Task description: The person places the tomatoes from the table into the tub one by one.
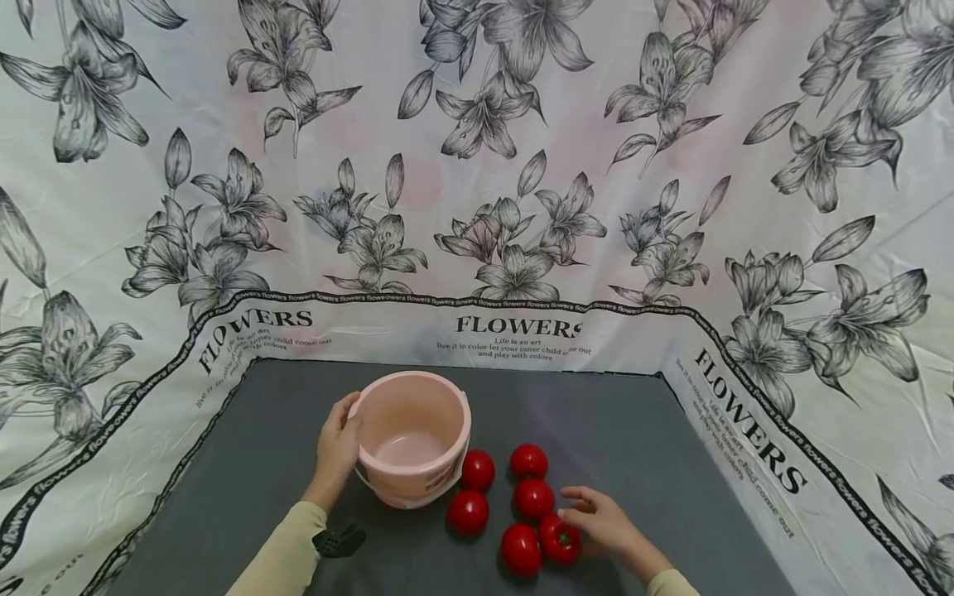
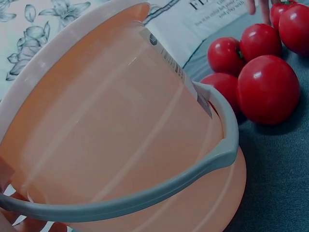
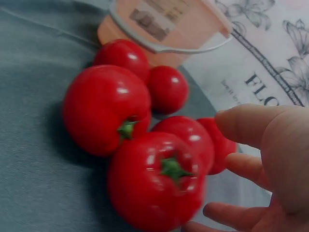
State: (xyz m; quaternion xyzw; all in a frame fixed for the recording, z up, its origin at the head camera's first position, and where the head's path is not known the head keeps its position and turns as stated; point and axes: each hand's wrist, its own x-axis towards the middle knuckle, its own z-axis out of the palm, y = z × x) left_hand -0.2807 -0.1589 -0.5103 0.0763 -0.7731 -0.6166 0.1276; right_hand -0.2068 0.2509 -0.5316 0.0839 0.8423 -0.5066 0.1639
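A pink plastic bucket point(image 1: 406, 488) stands upright left of the middle of the table, its mouth facing up. My left hand point(image 1: 339, 447) grips its left rim. In the left wrist view those fingers point(image 2: 29, 224) are at the lower left, beside the grey handle point(image 2: 159, 193) that hangs down the bucket's side. Several red tomatoes lie in a cluster right of the bucket. My right hand point(image 1: 607, 526), its fingers apart and slightly bent, is at the right side of the nearest-right tomato point(image 1: 559, 542). That tomato's green stem point(image 3: 174, 168) faces up in the right wrist view.
Two tomatoes point(image 1: 468, 513) lie close by the bucket's right side; others point(image 1: 529, 461) form a row further right. The dark grey tabletop point(image 1: 619, 422) is bordered by a flower-printed cloth point(image 1: 514, 335) at the back and sides. A dark band point(image 1: 339, 542) is at my left wrist.
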